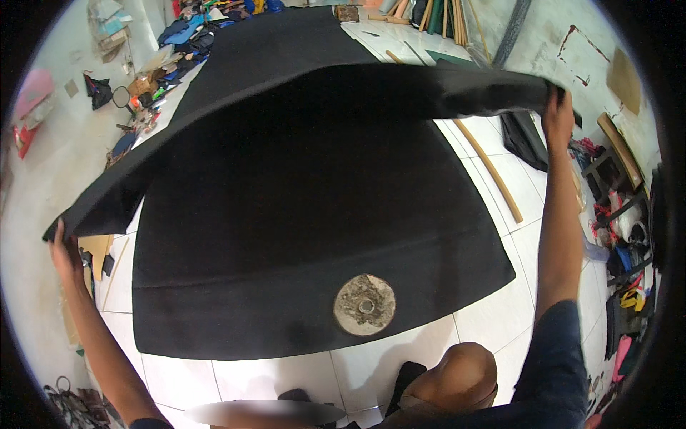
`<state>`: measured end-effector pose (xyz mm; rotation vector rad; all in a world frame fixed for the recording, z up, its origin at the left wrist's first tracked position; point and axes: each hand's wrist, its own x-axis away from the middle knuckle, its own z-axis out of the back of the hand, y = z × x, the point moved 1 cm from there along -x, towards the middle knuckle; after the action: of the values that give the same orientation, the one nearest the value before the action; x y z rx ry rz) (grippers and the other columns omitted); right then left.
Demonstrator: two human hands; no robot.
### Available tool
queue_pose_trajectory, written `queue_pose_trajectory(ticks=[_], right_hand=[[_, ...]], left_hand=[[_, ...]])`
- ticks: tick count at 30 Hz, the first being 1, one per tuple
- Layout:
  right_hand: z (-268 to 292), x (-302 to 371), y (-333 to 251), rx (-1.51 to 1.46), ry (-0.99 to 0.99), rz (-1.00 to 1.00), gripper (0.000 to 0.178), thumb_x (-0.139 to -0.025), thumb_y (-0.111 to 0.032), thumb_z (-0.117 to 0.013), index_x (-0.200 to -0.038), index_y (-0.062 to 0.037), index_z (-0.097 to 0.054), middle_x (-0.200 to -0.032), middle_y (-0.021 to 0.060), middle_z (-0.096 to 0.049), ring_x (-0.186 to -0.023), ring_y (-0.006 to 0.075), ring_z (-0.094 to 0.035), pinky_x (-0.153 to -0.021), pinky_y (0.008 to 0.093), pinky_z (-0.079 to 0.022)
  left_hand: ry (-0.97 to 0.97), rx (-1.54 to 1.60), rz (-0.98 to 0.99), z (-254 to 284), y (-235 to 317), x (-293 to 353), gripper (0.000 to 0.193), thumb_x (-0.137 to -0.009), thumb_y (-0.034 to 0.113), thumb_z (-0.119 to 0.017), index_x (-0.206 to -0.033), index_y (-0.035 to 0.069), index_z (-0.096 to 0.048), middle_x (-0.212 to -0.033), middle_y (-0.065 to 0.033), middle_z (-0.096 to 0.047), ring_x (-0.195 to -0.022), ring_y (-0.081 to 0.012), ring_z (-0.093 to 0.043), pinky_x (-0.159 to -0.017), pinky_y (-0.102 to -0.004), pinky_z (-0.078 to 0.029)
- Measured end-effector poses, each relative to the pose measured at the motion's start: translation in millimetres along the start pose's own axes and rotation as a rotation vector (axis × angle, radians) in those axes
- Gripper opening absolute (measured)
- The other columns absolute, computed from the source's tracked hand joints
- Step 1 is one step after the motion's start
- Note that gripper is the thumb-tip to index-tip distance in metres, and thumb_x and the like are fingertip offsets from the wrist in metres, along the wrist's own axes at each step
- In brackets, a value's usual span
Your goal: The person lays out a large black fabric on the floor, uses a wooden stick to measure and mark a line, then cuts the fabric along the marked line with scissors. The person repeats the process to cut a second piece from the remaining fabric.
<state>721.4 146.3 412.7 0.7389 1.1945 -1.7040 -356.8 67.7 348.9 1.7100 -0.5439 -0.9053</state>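
Note:
A wide black sheet of fabric-like material [493,91] is stretched between my two hands, its raised edge arching across the view. My left hand [66,254] grips its corner at the far left. At the upper right, my right hand [559,120] has its fingers wrapped around the other corner. Beneath lies more black sheet [236,322], spread over the floor and reaching far back; whether it is one piece with the raised part, I cannot tell. A round, worn disc with a centre hole [364,294] rests on the near part of the sheet.
White floor tiles [493,314] show around the sheet. A curved tan strip [493,171] lies on the right. Clutter [186,36] lines the left wall, and more piled items [629,222] stand along the right. Several rolls [436,18] lean at the back. My knee [457,372] is near the front.

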Motion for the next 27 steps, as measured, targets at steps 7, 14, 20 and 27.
queue_pose_trajectory(ticks=[7,14,20,27], right_hand=[[39,320,155,0.251,-0.812,-0.290,0.046,-0.090,-0.002,-0.056,-0.135,-0.0051,-0.047,-0.131,0.0276,-0.057,-0.121,0.0429,-0.055,-0.102,0.0502,-0.043],[85,380,221,0.217,-1.022,-0.129,0.033,-0.084,-0.002,-0.058,-0.117,-0.0023,-0.054,-0.107,0.0261,-0.065,-0.103,0.0477,-0.061,-0.087,0.0546,-0.049],[96,414,200,0.307,-1.068,-0.137,0.021,-0.085,-0.005,-0.057,-0.106,-0.0049,-0.057,-0.104,0.0232,-0.066,-0.102,0.0447,-0.063,-0.087,0.0538,-0.050],[87,419,178,0.573,-1.245,-0.197,0.028,-0.090,-0.015,-0.054,-0.117,-0.0109,-0.060,-0.109,0.0185,-0.068,-0.108,0.0374,-0.065,-0.093,0.0512,-0.048]], left_hand=[[0.177,-0.185,0.494,-23,-197,275,0.043,-0.086,0.021,-0.075,-0.123,0.004,-0.058,-0.119,-0.0055,-0.062,-0.081,-0.0185,-0.062,-0.062,-0.0319,-0.049],[0.219,-0.131,0.604,-3,-252,332,0.061,-0.089,0.010,-0.067,-0.143,0.011,-0.036,-0.139,-0.0113,-0.051,-0.113,-0.0272,-0.057,-0.083,-0.0408,-0.046],[0.282,-0.299,0.613,5,-253,329,0.066,-0.090,0.009,-0.065,-0.146,0.011,-0.029,-0.140,-0.0148,-0.051,-0.114,-0.0284,-0.059,-0.086,-0.0443,-0.048],[-0.481,-1.222,0.965,-27,-188,299,0.031,-0.092,0.025,-0.071,-0.111,0.004,-0.059,-0.090,-0.0093,-0.069,-0.060,-0.0141,-0.063,-0.043,-0.0274,-0.047]])
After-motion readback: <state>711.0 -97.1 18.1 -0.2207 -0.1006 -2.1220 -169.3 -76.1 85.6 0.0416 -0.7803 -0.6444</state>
